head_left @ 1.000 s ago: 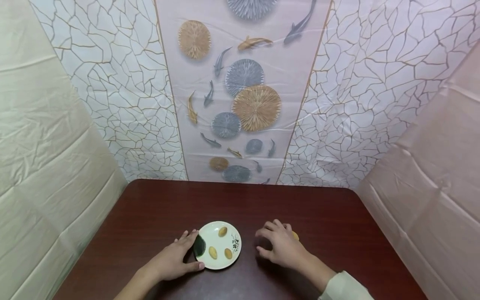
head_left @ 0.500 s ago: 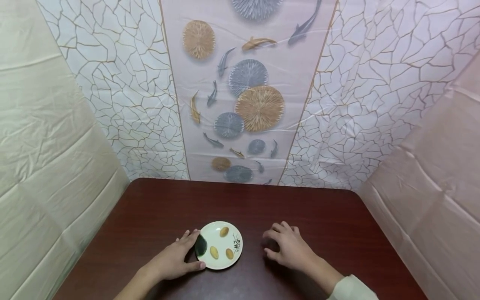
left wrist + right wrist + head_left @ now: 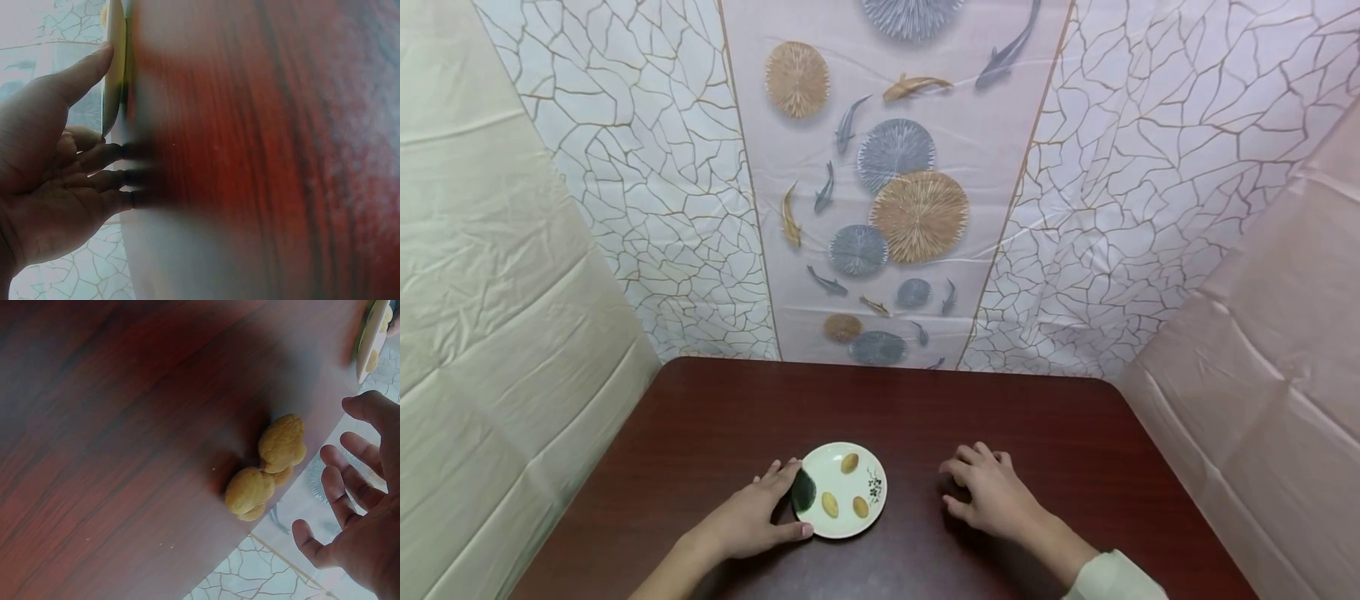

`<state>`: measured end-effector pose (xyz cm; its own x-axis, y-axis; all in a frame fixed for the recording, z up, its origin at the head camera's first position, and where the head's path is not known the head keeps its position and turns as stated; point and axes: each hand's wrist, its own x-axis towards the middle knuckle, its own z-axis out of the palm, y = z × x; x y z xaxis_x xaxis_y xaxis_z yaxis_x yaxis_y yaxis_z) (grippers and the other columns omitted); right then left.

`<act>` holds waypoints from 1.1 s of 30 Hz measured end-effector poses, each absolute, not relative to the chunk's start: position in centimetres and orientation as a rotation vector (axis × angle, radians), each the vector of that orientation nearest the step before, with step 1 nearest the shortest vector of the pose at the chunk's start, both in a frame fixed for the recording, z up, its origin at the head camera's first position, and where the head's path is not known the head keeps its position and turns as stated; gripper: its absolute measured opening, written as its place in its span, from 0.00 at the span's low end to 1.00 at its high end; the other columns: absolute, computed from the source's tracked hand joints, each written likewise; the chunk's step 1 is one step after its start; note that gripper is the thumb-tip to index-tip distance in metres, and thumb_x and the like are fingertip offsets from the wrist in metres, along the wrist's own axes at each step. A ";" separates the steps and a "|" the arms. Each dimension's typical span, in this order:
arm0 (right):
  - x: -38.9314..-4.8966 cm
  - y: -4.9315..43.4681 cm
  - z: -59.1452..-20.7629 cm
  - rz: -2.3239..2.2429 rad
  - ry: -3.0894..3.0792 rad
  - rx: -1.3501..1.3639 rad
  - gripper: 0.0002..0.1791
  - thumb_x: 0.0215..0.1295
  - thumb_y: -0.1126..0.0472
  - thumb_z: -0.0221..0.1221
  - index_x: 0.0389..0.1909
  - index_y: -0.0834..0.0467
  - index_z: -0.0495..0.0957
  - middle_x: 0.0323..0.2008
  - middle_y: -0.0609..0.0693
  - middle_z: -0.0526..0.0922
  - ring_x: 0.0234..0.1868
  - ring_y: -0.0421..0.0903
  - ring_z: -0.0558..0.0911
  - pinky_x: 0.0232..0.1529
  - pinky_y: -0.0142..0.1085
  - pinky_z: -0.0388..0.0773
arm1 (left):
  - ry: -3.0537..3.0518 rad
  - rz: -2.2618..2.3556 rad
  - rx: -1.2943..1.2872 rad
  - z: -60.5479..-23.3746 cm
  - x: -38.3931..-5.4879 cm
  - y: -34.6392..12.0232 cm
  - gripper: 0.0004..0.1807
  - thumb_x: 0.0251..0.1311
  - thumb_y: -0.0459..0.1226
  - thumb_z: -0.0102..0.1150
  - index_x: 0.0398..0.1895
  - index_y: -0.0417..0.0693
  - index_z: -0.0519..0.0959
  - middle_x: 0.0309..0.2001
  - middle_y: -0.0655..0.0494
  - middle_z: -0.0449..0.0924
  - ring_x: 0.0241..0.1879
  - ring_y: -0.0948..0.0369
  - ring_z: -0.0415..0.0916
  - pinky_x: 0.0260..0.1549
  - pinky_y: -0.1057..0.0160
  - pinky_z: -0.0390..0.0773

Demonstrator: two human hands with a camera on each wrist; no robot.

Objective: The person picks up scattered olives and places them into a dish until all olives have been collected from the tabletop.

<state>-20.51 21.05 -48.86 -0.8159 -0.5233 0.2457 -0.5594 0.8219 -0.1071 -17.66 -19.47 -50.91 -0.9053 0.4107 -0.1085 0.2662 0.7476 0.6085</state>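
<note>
A round white plate (image 3: 842, 483) with a dark green patch and a floral print lies left of the table's middle, bearing three small oval yellow-brown pieces (image 3: 830, 504) that look like baked puffs. My left hand (image 3: 747, 517) rests at its left side, thumb and index fingertip on the rim, other fingertips down on the table. To the plate's right, my right hand (image 3: 996, 496) hovers with spread, slightly bent fingers over more puffs. The right wrist view shows these as a cluster of puffs (image 3: 281, 444) on the table, apart from the fingers; my hand mostly hides them in the head view.
The dark red-brown table (image 3: 880, 408) reaches back to a patterned cloth wall (image 3: 895, 333). Pale cloth walls (image 3: 1240, 350) stand along the left and right sides.
My right hand has moved right, away from the plate. The yellow puff seen beyond it a second ago is now hidden, and one shows between its fingers. My left hand stays at the plate.
</note>
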 end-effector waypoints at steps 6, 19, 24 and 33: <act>-20.5 21.8 -49.2 0.228 -2.828 0.796 0.18 0.63 0.52 0.79 0.52 0.49 0.89 0.43 0.40 0.81 0.46 0.43 0.75 0.50 0.61 0.79 | 2.706 0.904 0.531 -50.7 -17.6 -19.4 0.61 0.64 0.60 0.77 0.88 0.37 0.58 0.87 0.37 0.59 0.87 0.31 0.52 0.80 0.24 0.60; -20.4 22.6 -49.0 0.255 -2.890 0.785 0.11 0.64 0.53 0.79 0.44 0.45 0.88 0.42 0.40 0.80 0.45 0.42 0.73 0.51 0.65 0.79 | 2.703 0.898 0.528 -50.9 -17.6 -19.5 0.61 0.64 0.61 0.76 0.89 0.38 0.58 0.88 0.38 0.58 0.88 0.32 0.51 0.81 0.25 0.59; -20.1 23.1 -49.0 0.249 -2.915 0.772 0.11 0.64 0.53 0.79 0.42 0.44 0.87 0.42 0.38 0.79 0.46 0.43 0.74 0.52 0.66 0.78 | 2.706 0.905 0.525 -50.9 -17.7 -19.5 0.61 0.64 0.61 0.76 0.89 0.39 0.58 0.88 0.39 0.59 0.88 0.33 0.51 0.81 0.25 0.59; -19.8 23.7 -49.3 0.215 -2.874 0.824 0.11 0.62 0.56 0.79 0.39 0.43 0.85 0.42 0.38 0.80 0.44 0.43 0.74 0.48 0.65 0.79 | 2.714 0.900 0.528 -50.9 -17.6 -19.5 0.61 0.64 0.61 0.76 0.88 0.38 0.58 0.87 0.38 0.59 0.87 0.32 0.51 0.81 0.25 0.59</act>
